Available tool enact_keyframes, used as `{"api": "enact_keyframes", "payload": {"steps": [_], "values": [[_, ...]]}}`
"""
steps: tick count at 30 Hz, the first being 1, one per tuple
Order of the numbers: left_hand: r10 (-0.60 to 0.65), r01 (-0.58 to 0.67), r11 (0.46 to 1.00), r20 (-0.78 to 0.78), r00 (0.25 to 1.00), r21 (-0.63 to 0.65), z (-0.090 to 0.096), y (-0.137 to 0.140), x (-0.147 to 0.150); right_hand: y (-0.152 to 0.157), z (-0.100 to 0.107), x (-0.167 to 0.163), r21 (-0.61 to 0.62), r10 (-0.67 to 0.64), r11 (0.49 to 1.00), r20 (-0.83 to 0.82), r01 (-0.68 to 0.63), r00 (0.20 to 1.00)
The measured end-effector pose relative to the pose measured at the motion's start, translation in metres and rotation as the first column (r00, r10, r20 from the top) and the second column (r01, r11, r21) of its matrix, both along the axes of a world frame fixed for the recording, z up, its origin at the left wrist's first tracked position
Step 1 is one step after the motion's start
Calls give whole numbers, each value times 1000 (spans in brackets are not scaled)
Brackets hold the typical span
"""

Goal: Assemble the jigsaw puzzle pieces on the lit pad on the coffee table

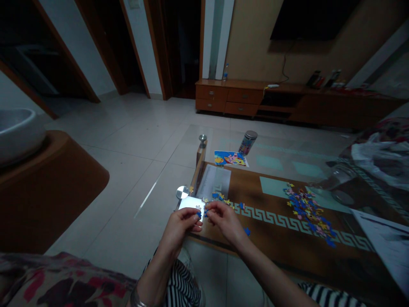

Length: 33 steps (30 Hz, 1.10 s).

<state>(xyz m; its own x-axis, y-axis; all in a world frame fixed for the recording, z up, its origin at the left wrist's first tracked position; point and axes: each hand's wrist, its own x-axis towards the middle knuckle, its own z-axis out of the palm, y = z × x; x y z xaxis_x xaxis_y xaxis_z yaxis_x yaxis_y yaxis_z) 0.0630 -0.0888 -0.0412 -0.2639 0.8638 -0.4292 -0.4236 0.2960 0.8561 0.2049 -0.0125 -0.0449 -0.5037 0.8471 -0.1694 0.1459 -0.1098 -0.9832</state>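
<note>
My left hand (pixel 182 224) is closed, its thumb and fingers pinching a small blue jigsaw piece (pixel 199 215). Right beside it, my right hand (pixel 223 218) pinches another blue piece, mostly covered by the fingertips. Both hands are over the near left corner of the glass table, above a bright white sheet (pixel 188 202). Just beyond the right hand runs a strip of loose yellow and blue jigsaw pieces (pixel 220 196). A larger heap of mixed pieces (pixel 308 209) lies farther right. A colourful cartoon picture sheet (pixel 230 158) lies at the back.
A printed tin (pixel 248 143) stands behind the picture sheet. To the right are a clear glass jar (pixel 341 177) on its side, a plastic bag (pixel 380 157) and white papers (pixel 386 243). A round metal fitting (pixel 182 192) marks the table's left edge. A low cabinet (pixel 243 97) lines the wall.
</note>
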Motion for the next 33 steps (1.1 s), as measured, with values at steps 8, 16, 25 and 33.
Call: {"api": "enact_keyframes", "payload": {"steps": [8,16,25,33], "values": [[3,-3,1000,12,1000,-3,1,2,1,-7,4,0,143,58,988,30,-61,998],[-20,20,1000,-38,999,4,4,2,6,-11,2,1,176,72,981,35,-77,997],[-8,9,1000,-39,999,14,6,2,7,-9,1,3,227,80,969,76,-96,994],[-9,9,1000,-5,1000,11,5,2,8,-6,5,5,289,93,947,165,-138,982]]}}
